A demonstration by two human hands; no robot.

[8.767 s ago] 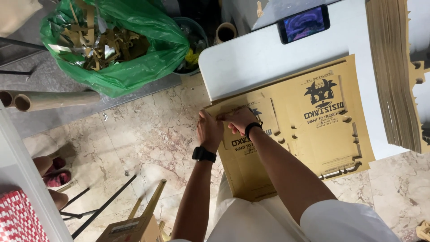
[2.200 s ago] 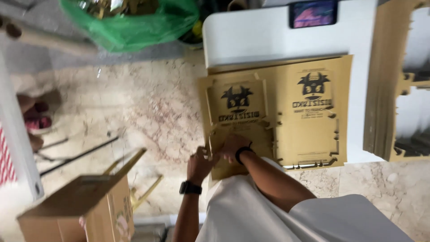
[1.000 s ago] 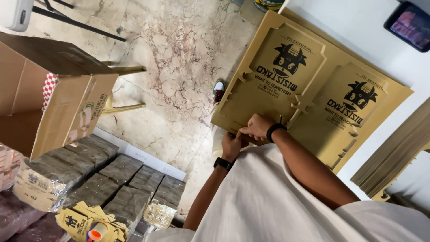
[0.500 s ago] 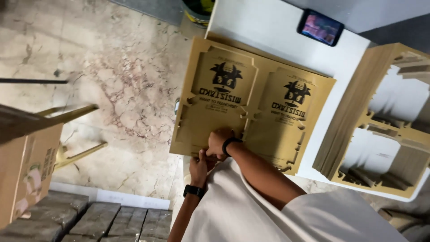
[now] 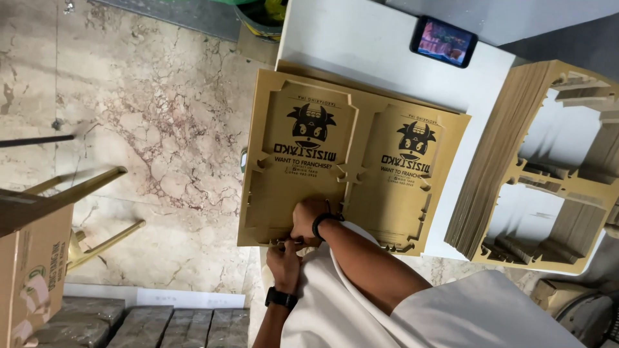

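Cardboard sheet unmoved on white table | left hand, right hand fingers still pinch its near edge

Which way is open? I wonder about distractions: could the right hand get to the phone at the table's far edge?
Probably yes. The right hand rests on the printed cardboard sheet; only flat sheet and bare white table lie before the phone, though it's a long stretch.

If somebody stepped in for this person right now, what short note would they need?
Left hand: gripping the near edge of the die-cut cardboard sheet. Right hand: pressing on the sheet's near left panel.
The sheet lies printed side up on the white table, overhanging its left edge. A stack of cut-out cardboard frames sits to the right, a phone at the far edge.
Done: sheet laid out. Left: both printed panels still sit in the sheet.
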